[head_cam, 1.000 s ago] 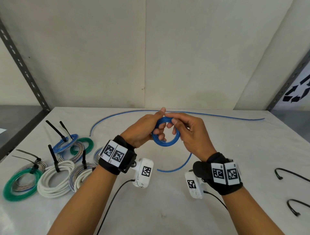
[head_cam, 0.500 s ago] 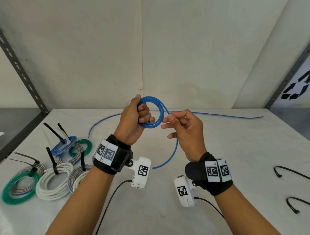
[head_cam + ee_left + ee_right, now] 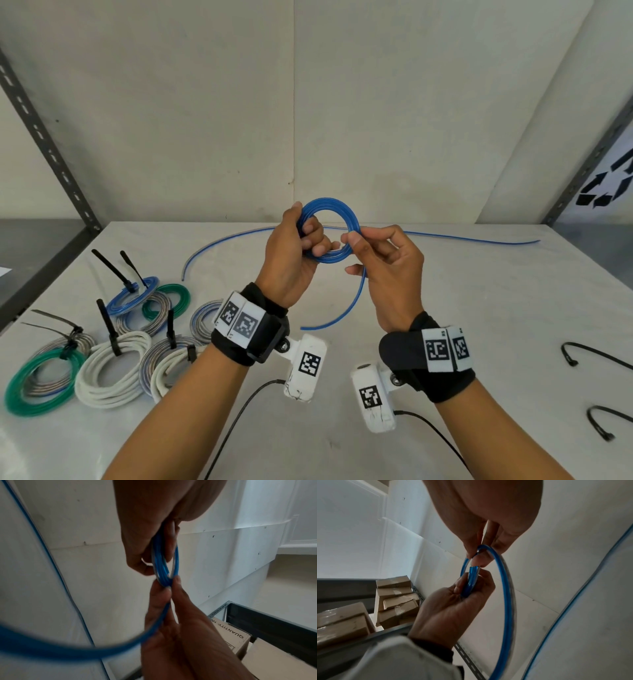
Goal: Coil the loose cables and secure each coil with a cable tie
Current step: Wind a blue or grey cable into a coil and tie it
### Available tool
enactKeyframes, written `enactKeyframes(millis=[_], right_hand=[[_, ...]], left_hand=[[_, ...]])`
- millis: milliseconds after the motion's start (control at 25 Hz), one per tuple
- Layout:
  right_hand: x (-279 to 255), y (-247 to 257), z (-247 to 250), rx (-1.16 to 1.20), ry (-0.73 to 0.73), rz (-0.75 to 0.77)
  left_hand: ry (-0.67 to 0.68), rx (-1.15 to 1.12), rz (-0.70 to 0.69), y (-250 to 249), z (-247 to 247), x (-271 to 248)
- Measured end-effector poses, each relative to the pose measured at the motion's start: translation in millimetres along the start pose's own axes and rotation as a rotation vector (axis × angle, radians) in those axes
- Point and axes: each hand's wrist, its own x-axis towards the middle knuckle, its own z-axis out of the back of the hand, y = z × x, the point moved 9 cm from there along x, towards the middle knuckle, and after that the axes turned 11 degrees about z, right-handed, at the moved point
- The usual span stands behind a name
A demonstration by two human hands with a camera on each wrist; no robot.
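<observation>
Now our left hand (image 3: 294, 253) grips the blue coil (image 3: 330, 230) above the surface (image 3: 479, 325), and our right hand (image 3: 387, 270) pinches the loose strand at its right edge. If either grip slackens, we judge the springy turns will fan apart. The coil stands nearly upright facing us, its tail (image 3: 346, 310) curving down and left.

Blue cable (image 3: 329, 233) part-coiled, upright loop above table; loose tail on tabletop; black cable ties (image 3: 596, 356) lie unused at right

My left fingers (image 3: 313, 236) hide part of the blue coil (image 3: 339, 212); two black ties (image 3: 603, 359) run off the right edge.
</observation>
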Motion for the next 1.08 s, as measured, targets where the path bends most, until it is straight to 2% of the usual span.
enactKeyframes(millis=[120,240,320,480,600,680,880,1080], right_hand=[[8.3,6.0,6.5,-0.058,0.065,0.051],[11.5,11.2,-0.3,-0.231,0.284,0.143],[11.2,11.0,-3.8,-0.324,0.374,0.176],[13.4,13.9,2.3,-0.293,0.334,0.167],[16.6,15.6,12.4,-0.245,0.214,0.156],[14.2,14.7,8.6,-0.191,0.188,0.147],[1.0,8.5,-9.8,-0.078,0.156,0.116],[2.0,9.2,-3.5,-0.021,0.061,0.106]], left_hand=[[0.077,0.251,0.065,-1.9,-2.3,-0.9],[0.139,0.657,0.108,5.4,-10.1,-6.1],[0.154,0.82,0.111,11.1,-15.8,-10.5],[0.087,0.737,0.036,2.0,-15.4,-11.6],[0.016,0.563,-0.045,-18.6,-4.7,-9.0],[-0.006,0.439,-0.071,-26.8,2.0,-7.8],[-0.009,0.29,-0.108,-28.3,0.1,-9.6],[0.039,0.197,-0.098,-20.3,-10.3,-10.7]])
